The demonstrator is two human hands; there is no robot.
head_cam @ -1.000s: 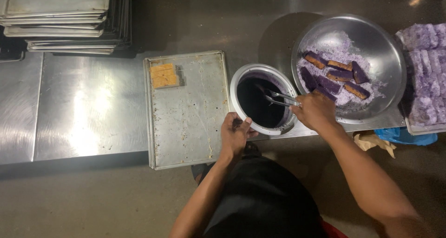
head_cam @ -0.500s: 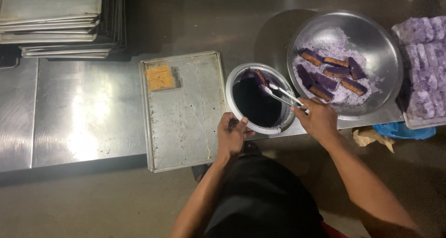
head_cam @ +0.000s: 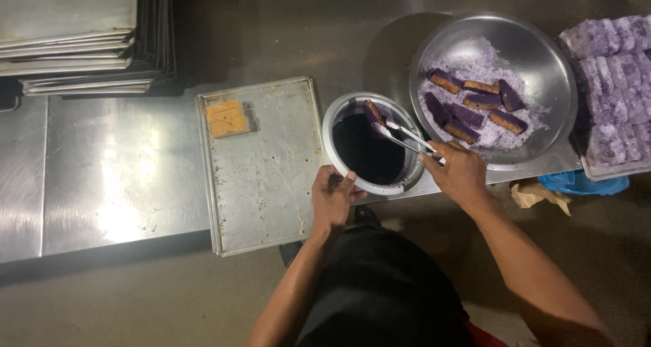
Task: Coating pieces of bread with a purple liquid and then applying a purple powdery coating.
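Purple-coated bar (head_cam: 372,111) at centre frame, pinched in metal tongs (head_cam: 407,138) over the dark dip in the small round bowl (head_cam: 337,120). Right hand (head_cam: 460,174) squeezing the tongs together; left hand (head_cam: 332,198) curled on the bowl's near rim. Right of that, big steel bowl (head_cam: 542,55) with coated bars in purple crumbs. Left, flat tray (head_cam: 261,184) bearing a plain orange bar (head_cam: 226,117). Upper left, stacked trays (head_cam: 74,35).

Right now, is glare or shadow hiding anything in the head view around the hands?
Head view: strong glare washes the steel table left of the tray; the pot interior is too dark to read; the tongs in the right hand and the left hand on the pot rim stay clear.
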